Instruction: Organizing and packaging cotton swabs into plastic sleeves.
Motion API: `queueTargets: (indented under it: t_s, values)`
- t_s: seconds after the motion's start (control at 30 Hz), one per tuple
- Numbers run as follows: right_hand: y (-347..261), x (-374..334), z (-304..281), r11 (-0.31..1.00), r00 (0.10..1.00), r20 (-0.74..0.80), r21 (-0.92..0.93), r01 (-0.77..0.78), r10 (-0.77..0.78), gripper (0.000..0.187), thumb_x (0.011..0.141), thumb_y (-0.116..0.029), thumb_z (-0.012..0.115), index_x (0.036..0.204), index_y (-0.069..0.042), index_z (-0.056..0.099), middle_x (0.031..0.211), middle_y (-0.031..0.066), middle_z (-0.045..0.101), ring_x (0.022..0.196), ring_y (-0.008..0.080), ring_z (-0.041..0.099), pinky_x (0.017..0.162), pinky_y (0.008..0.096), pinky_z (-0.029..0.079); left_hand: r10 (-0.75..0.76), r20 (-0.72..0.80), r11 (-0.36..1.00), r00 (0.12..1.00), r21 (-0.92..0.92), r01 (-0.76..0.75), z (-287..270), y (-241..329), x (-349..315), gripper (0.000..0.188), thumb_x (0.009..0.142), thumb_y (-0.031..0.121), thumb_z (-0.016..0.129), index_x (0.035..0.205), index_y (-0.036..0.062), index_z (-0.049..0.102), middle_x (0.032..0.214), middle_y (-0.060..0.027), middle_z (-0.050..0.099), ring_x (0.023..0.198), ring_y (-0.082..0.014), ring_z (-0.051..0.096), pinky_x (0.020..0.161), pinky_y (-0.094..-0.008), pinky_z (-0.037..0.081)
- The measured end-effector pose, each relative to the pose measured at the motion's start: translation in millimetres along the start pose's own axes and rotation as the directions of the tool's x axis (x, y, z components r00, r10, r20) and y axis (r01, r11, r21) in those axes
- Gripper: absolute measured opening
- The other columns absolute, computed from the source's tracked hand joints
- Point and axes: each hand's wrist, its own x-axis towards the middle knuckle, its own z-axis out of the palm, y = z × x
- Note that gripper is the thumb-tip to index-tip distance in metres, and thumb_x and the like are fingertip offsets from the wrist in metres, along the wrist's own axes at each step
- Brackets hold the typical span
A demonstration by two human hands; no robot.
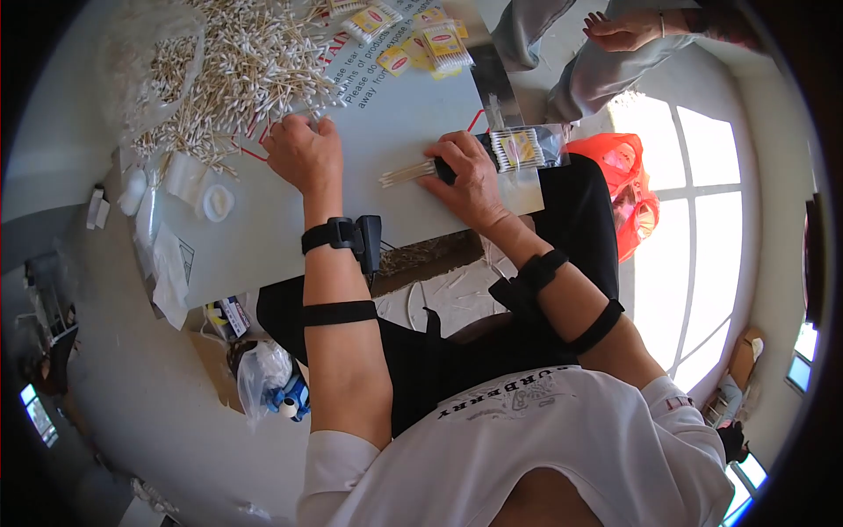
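Observation:
My left hand is closed, its fingers curled at the near edge of a big loose heap of cotton swabs on the grey table. Whatever its fingertips may pinch is hidden. Farther right, my right hand rests low over the table, its fingers around a small bundle of cotton swabs whose ends stick out to the left. A dark object shows beneath those fingers; its kind is unclear. Just right of that hand lies a clear pack of cotton swabs with a yellow label.
Several yellow-labelled swab packs lie at the table's far side. Clear plastic bags and a small round white container are at left. A red plastic bag hangs at right. Another person's hand shows at far right.

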Motion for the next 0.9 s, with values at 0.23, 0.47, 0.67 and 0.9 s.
queueTargets:
  t_s: [0.23, 0.47, 0.67, 0.9]
  values:
    - [6.4, -1.7, -1.3, 1.000, 0.999, -0.023, -0.003, 0.025, -0.025, 0.028, 0.065, -0.012, 0.075, 0.090, -0.007, 0.063, 0.096, 0.0089, 0.054, 0.092, 0.0303, 0.055, 0.080, 0.0415, 0.046, -0.225, 0.449, 0.970, 0.865, 0.188, 0.155, -38.4, -1.4, -1.1, 0.019, 0.073, 0.016, 0.061, 0.082, 0.0002, 0.067, 0.086, -0.0206, 0.068, 0.085, -0.0398, 0.065, 0.073, -0.0452, 0.053]
    - [3.8, 1.9, -2.4, 0.997, 0.999, -0.029, 0.058, 0.042, -0.040, 0.019, 0.066, -0.009, 0.073, 0.082, -0.008, 0.064, 0.092, 0.0081, 0.056, 0.089, 0.0299, 0.056, 0.078, 0.0414, 0.046, 0.182, 0.354, 0.976, 0.917, -0.180, -0.124, -22.9, 5.5, -23.3, 0.004, 0.075, 0.003, 0.061, 0.079, 0.0049, 0.060, 0.080, -0.0119, 0.062, 0.080, -0.0363, 0.060, 0.066, -0.0446, 0.049]
    - [5.0, 2.5, -3.3, 0.996, 0.999, -0.020, 0.076, 0.049, -0.047, 0.015, 0.065, -0.009, 0.073, 0.076, -0.009, 0.063, 0.090, 0.0072, 0.056, 0.087, 0.0288, 0.057, 0.075, 0.0397, 0.048, 0.345, 0.291, 0.901, 0.892, -0.368, -0.229, -15.7, 10.7, -24.0, 0.012, 0.075, -0.001, 0.063, 0.082, 0.0075, 0.058, 0.081, -0.0098, 0.058, 0.082, -0.0333, 0.058, 0.067, -0.0437, 0.047]
    - [11.7, 2.2, -4.7, 0.996, 0.998, -0.016, 0.067, 0.061, -0.060, 0.014, 0.065, -0.009, 0.074, 0.074, -0.009, 0.063, 0.089, 0.0066, 0.056, 0.087, 0.0280, 0.057, 0.074, 0.0393, 0.048, 0.214, 0.372, 0.958, 0.903, -0.261, -0.120, -31.4, 19.8, -57.7, 0.010, 0.074, 0.005, 0.067, 0.078, 0.0072, 0.058, 0.079, -0.0082, 0.058, 0.080, -0.0312, 0.058, 0.066, -0.0447, 0.047]
